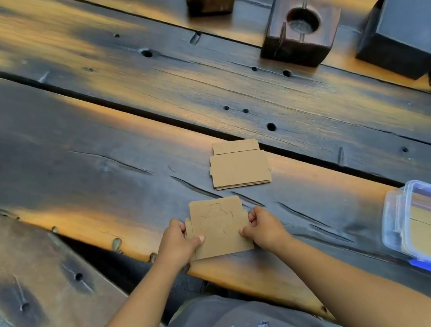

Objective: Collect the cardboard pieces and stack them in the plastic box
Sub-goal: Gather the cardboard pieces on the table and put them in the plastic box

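Nearest to us, our left hand (pixel 178 238) and right hand (pixel 262 226) both grip a held cardboard piece (pixel 219 228), one on its left edge and one on its right, thumbs on top and fingers curled under. It is flat and tan, with side tabs and a faint curved cut line near its middle, and it sits low over the near edge of the dark wooden surface (pixel 98 163); we cannot tell whether it is touching the planks or lifted just clear of them.

To the right, at about the same depth, stands the clear plastic box (pixel 391 221) with a blue rim. Tan cardboard already lies flat inside it, so we judge the stacking to be partly done.

A little farther out, just beyond the piece we hold, a small stack of cardboard pieces (pixel 240 169) rests on the surface, with a narrower strip at its far edge. That pile is yet to be collected.

We judge the step in hand to be carrying this piece to the box. The next move calls for swinging it right, keeping it level, and lining its edges up with the cardboard inside before letting go.

Farthest away sit two wooden blocks (pixel 301 32) with round holes and a dark cube (pixel 408 28), none of them part of the job.
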